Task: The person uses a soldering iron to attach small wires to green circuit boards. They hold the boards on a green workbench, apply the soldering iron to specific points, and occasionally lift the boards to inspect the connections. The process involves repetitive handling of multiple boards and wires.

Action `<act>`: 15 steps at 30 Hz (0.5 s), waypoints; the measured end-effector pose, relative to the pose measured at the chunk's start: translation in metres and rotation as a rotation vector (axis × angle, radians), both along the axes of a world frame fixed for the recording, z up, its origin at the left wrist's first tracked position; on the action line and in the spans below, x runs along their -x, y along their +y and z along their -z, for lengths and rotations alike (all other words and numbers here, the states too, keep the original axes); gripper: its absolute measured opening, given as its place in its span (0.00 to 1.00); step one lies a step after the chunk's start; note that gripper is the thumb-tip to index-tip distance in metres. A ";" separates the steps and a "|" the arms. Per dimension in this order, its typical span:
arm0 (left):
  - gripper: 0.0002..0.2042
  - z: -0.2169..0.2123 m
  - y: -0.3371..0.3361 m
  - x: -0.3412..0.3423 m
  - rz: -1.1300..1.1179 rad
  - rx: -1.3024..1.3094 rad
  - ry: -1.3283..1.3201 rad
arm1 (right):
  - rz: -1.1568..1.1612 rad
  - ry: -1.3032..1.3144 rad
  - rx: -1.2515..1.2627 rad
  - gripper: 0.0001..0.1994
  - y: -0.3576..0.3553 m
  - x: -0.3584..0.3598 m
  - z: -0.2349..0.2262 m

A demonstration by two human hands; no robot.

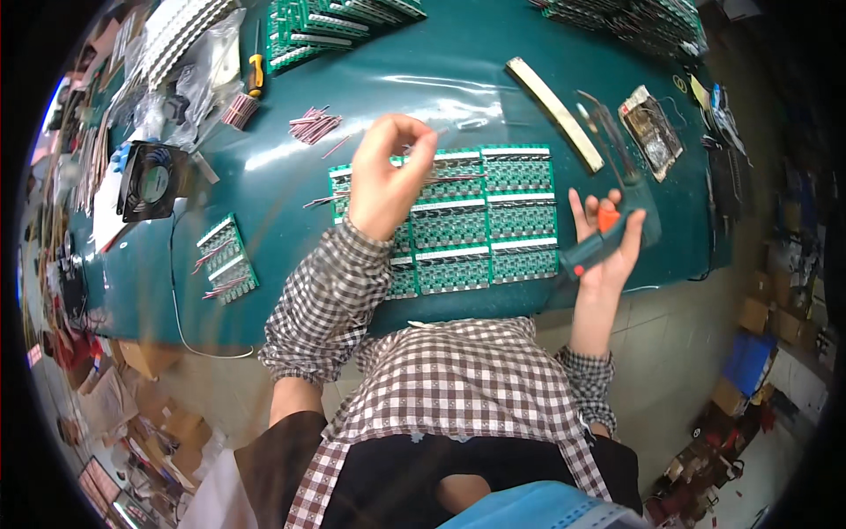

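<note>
Brown-checked shirt sleeve (322, 304) reaching toward 12 o'clock; left hand (385, 176) pinching thin red wire (458, 178) over green rectangular circuit-board panel (480, 220), few wires attached, most boards bare; right hand (608, 242), 3 o'clock, gripping teal soldering iron (617, 236).

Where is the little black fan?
In the head view, the black fan sits on the green table at the person's far left, beside clear plastic bags and well left of the left hand.

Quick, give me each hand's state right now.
Left hand: closed, pinching a thin wire above the green circuit boards.
Right hand: closed around a teal soldering iron.
</note>
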State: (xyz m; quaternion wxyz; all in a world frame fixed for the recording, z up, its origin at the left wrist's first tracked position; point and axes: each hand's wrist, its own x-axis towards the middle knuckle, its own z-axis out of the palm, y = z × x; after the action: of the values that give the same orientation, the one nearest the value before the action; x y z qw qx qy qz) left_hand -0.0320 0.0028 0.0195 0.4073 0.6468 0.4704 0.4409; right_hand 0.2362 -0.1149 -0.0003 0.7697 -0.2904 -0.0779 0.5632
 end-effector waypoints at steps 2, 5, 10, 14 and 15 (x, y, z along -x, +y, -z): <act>0.04 0.012 -0.009 -0.009 0.060 -0.130 0.087 | -0.016 -0.068 -0.024 0.22 0.002 0.001 0.011; 0.04 0.017 -0.016 -0.014 0.095 -0.178 0.192 | -0.043 -0.043 0.017 0.22 0.004 0.010 0.024; 0.05 0.032 -0.018 -0.013 0.097 -0.239 0.333 | -0.025 -0.213 0.090 0.21 0.002 0.029 0.017; 0.04 0.040 -0.020 -0.016 0.069 -0.295 0.381 | -0.006 -0.205 0.131 0.21 0.000 0.026 0.019; 0.04 0.040 -0.020 -0.016 0.062 -0.284 0.389 | 0.003 -0.200 0.131 0.21 0.000 0.024 0.022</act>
State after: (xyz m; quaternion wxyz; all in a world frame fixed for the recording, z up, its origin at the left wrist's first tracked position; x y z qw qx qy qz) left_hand -0.0156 -0.0169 -0.0209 0.2273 0.7845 0.4533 0.3569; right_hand 0.2127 -0.1149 -0.0220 0.7383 -0.3948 -0.1167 0.5343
